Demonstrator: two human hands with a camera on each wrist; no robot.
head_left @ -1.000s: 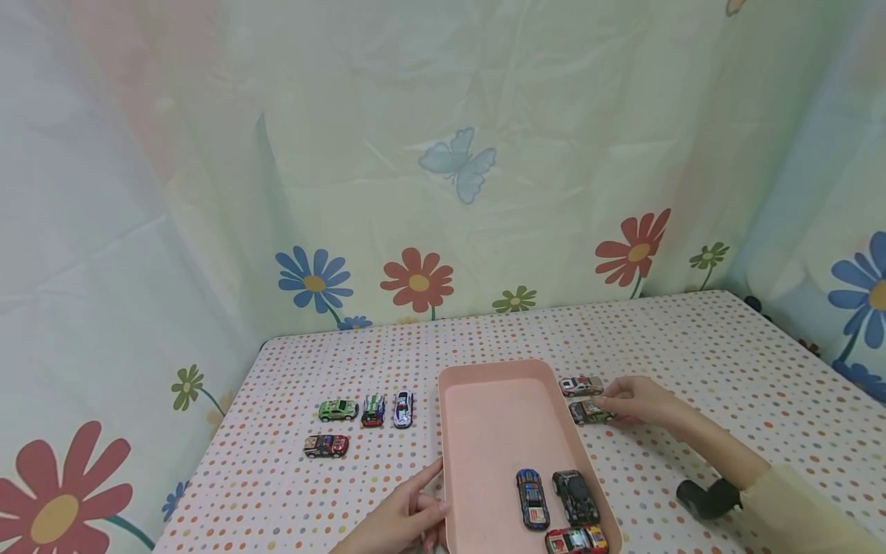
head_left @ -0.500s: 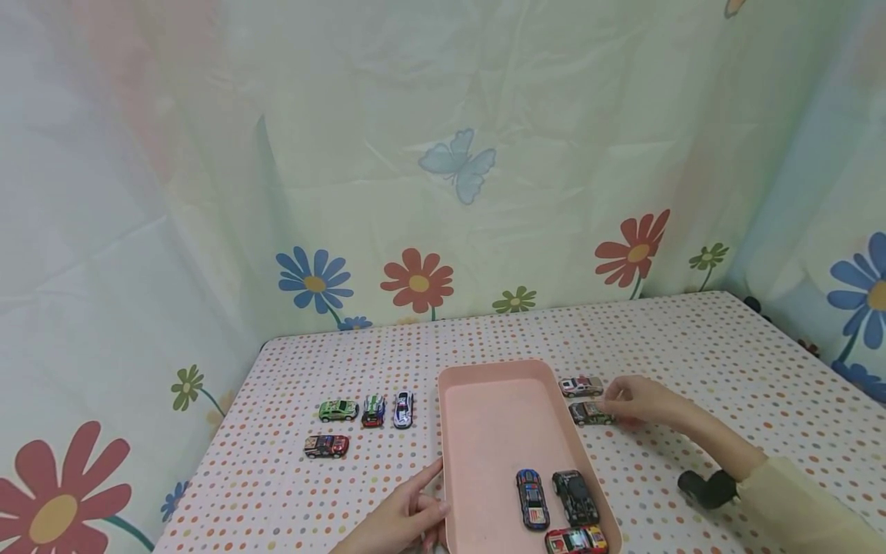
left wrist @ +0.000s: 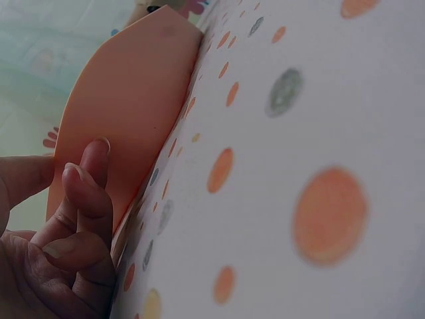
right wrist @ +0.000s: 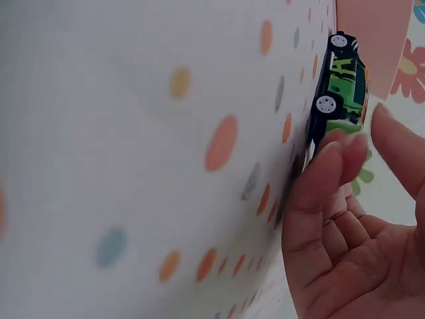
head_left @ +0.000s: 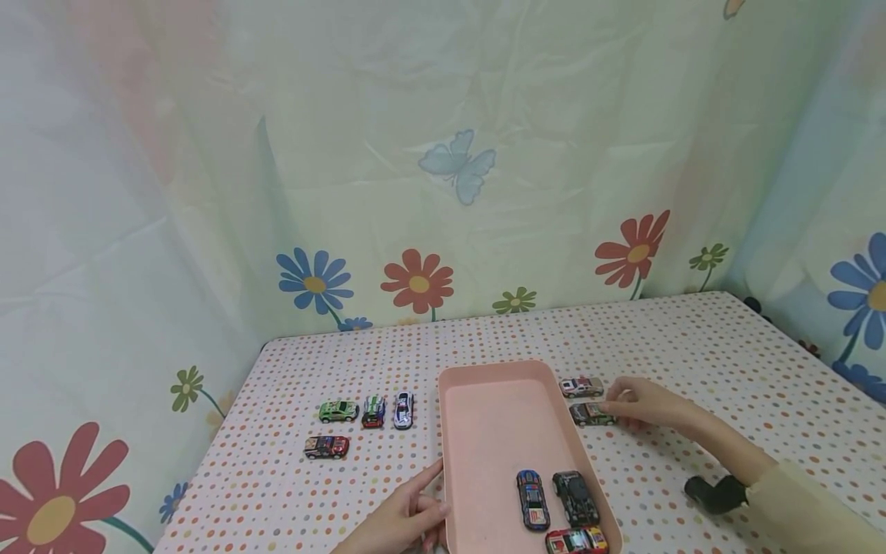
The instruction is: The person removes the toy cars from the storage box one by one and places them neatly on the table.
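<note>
Green-black car (right wrist: 342,90), white wheels (right wrist: 326,105). The half-open right hand (head_left: 644,404) holds nothing. The loose left hand (head_left: 407,514) touches the tray (head_left: 484,438).

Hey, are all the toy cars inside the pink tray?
No, in the head view the bright green car sits on the dotted tabletop, left of the pink tray.

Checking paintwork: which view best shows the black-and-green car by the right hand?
The right wrist view: the black-and-green car is close up, its green side and two wheels visible, though the right hand overlaps one end. The head view shows it small, beside the pink tray. In the left wrist view I can't make it out.
</note>
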